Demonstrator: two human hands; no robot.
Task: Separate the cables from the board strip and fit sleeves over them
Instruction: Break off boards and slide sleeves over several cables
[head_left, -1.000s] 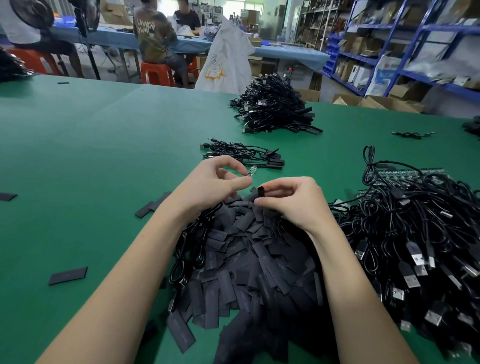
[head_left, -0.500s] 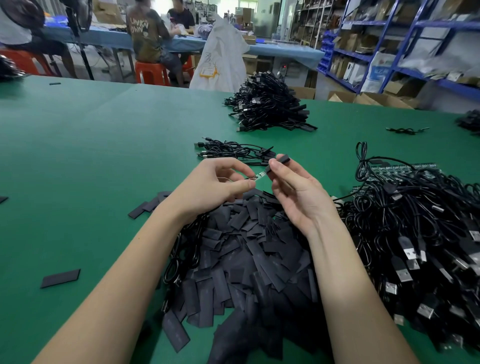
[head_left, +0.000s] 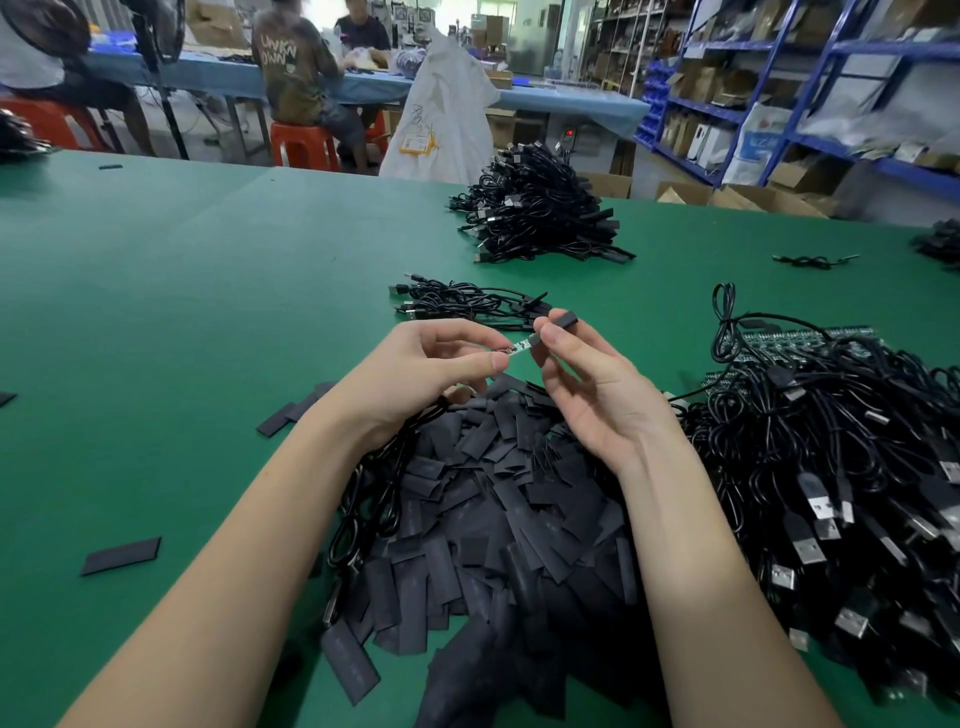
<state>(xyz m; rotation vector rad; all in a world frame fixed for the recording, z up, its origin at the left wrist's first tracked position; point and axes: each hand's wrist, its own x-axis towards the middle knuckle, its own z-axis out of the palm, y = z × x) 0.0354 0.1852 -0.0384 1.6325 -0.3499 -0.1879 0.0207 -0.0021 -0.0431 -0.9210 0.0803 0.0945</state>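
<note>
Sleeve (head_left: 562, 319), short, black, partly covers pale board tip (head_left: 525, 344).

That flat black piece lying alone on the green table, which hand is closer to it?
Left. The left hand is up and to the right of the lone flat piece; the right hand sits farther right, past the sleeve pile.

small circuit board (head_left: 524, 345) on a black cable end, half inside a black sleeve (head_left: 562, 319), above the sleeve pile (head_left: 498, 499).
</note>
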